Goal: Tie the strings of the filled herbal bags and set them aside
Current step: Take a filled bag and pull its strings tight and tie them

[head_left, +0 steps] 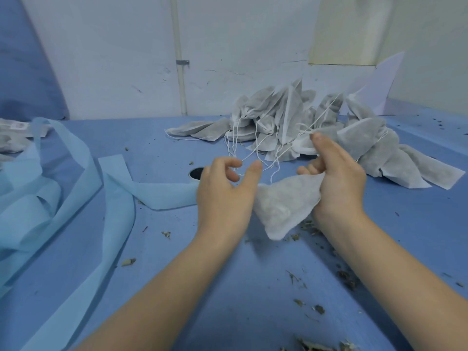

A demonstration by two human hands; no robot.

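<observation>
The bag (283, 206) hangs between the two hands just above the blue table (228, 287), near the centre of view, its lower corner pointing toward 6 o'clock; its mouth is hidden inside the right hand (336, 178), so I cannot see how far it is gathered. That hand's fingers are curled round the bag's top, and the thumb sticks up toward 12 o'clock with a thin string (278, 145) running off it. The string is fine and pale, and it gets lost among the loose strings of the pile (304, 122) behind, at 1 o'clock, so its full run is hard to follow. The left hand (225, 191) sits just beside the bag at 9 o'clock of it, fingers bent and spread narrowly, the forefinger tip seeming to catch the string; whether it truly pinches it I cannot tell. A dark round hole (196, 173) in the table is half covered by that hand. Pale blue strips (63, 193) sprawl from 8 to 10 o'clock and run out of view at the left edge. Herb crumbs (316, 307) scatter toward 5 o'clock, some cut off at the bottom edge. Open table lies at 6 and 7 o'clock between the forearms and beside the strips.
</observation>
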